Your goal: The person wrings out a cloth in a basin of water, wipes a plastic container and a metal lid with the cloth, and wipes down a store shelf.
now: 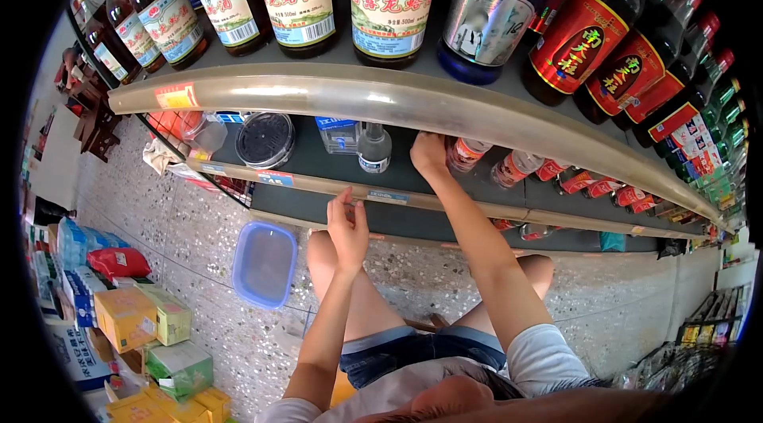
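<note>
My right hand (429,151) reaches into the middle shelf, between a small clear bottle (373,149) on its left and a red-labelled clear bottle (467,153) close on its right. Its fingertips are hidden under the upper shelf's edge, so whether it holds anything does not show. In front of the middle shelf's price strip (318,185), my left hand (347,224) is raised above my knee, fingers loosely apart and holding nothing. Behind the small clear bottle stands a blue box (338,135).
Dark bottles (395,5) with labels line the upper shelf, whose thick edge (334,93) overhangs the middle one. A round black-lidded container (265,139) sits at left. On the floor are a blue-rimmed plastic tub (265,265) and stacked cartons (125,318).
</note>
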`<state>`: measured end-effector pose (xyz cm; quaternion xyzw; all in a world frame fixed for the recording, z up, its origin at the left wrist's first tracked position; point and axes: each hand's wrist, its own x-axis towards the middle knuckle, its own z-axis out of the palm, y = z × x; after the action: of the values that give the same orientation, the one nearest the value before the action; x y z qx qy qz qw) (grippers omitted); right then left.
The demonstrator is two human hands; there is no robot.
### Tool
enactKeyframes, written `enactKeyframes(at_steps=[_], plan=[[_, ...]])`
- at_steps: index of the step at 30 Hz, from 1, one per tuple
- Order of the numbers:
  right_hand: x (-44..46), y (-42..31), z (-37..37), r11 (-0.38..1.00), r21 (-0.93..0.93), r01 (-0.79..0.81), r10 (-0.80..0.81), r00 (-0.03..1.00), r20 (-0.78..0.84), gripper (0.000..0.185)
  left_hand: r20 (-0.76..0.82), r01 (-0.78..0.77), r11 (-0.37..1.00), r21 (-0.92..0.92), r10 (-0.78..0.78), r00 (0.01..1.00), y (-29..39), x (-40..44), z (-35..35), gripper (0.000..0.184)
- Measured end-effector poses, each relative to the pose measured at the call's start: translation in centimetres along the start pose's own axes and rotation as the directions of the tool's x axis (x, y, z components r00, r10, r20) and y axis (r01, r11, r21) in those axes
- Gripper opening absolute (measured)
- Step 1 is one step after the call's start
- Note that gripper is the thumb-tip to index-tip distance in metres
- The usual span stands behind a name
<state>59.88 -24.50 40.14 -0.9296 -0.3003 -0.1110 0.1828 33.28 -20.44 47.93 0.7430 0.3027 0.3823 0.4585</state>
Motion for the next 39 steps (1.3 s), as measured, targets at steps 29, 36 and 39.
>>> enactKeyframes(at_steps=[29,36,39], plan=[[3.7,-2.9,-5.3,0.965,0.245,0.096,-0.061,0.987,-0.146,0.022,-0.007,0.049,0.998,-0.041,-0.049,0.999,-2.0,-2.1,-1.6,0.026],[6.2,0.5,4.2,0.945,0.299,0.134,-0.115,0.990,-0.082,0.045,-0.044,0.100,0.995,0.010,-0.099,0.994,-2.9,-1.8,-2.9,0.027],[3.7,-0.6,0.8,0.964,0.209,0.165,-0.129,0.976,-0.175,0.028,-0.051,0.133,0.991,-0.005,-0.133,0.990,-3.5,-2.2,-2.8,0.027]])
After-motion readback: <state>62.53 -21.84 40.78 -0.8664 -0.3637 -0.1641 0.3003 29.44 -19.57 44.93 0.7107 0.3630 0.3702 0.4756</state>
